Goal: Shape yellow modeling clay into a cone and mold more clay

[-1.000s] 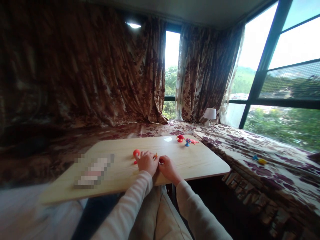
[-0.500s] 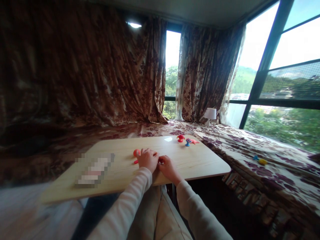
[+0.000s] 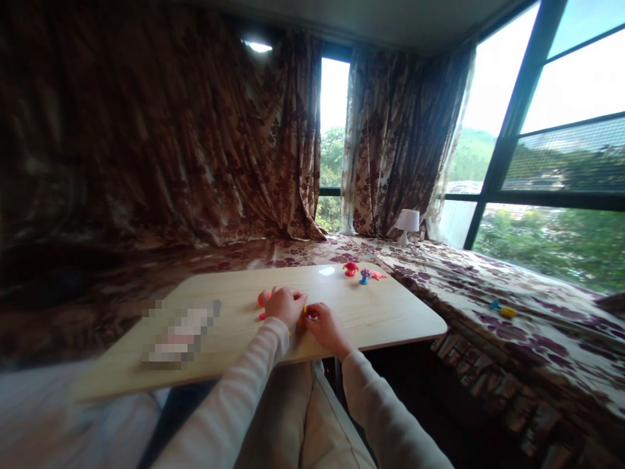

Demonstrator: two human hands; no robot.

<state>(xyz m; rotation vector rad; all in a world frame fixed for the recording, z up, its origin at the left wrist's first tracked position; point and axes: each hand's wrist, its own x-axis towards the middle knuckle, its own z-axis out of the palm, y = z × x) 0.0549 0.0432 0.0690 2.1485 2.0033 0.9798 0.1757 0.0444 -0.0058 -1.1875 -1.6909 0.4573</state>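
Observation:
My left hand (image 3: 284, 304) and my right hand (image 3: 324, 326) are close together on a light wooden table (image 3: 390, 319), both with fingers curled. Between them shows a bit of a small orange and yellow piece (image 3: 303, 311); which hand grips it is too small to tell. A red-orange round toy piece (image 3: 262, 298) lies just left of my left hand, partly hidden by it. Three small toy figures, red (image 3: 349, 268), blue (image 3: 364, 276) and orange (image 3: 377, 275), stand at the far right of the table.
A blurred-out flat thing (image 3: 180, 332) lies on the table's left part. A patterned cloth platform (image 3: 488, 293) surrounds the table, with a blue and yellow toy (image 3: 505, 311) on it at right. A small white lamp (image 3: 408, 224) stands by the curtains and windows.
Both hands stayed together on the table and shifted slightly; the left hand's fingers curled in more over the small piece. The view drifted a little.

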